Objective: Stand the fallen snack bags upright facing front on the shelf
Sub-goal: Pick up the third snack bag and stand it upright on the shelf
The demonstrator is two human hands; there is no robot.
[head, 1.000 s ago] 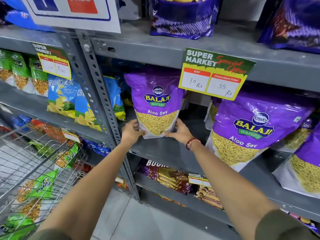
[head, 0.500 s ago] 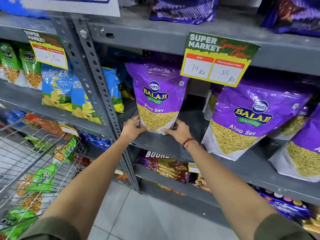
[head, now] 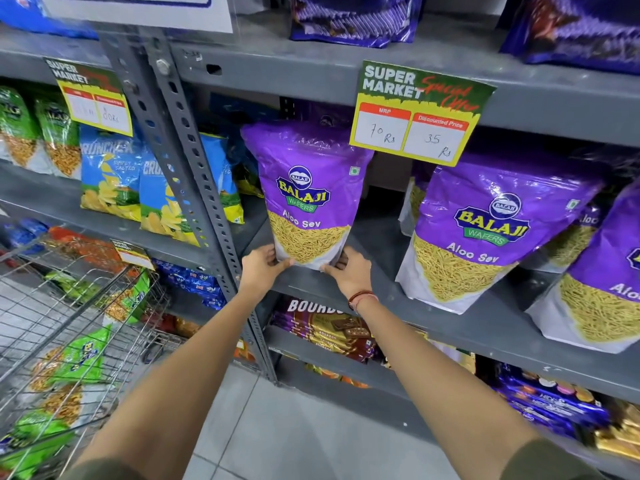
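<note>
Still both hands steady bag.

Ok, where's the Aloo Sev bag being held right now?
Centre of the head view: the Aloo Sev bag stands upright on the grey shelf, left of the price tag, right of the upright post.

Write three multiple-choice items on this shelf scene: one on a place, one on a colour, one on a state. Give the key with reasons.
1. Where do the hands hold the Aloo Sev bag?
A. top seal
B. bottom corners
C. middle

2. What colour is the bag's upper part?
A. purple
B. red
C. orange

3. How does the held bag stand?
A. flat on its face
B. upside down
C. upright, label to the front

Key: 1 B, the left hand and right hand each take a grip on a lower corner; 2 A, purple shows above the clear window; 3 C, its base rests on the shelf and the logo reads upright.
</note>
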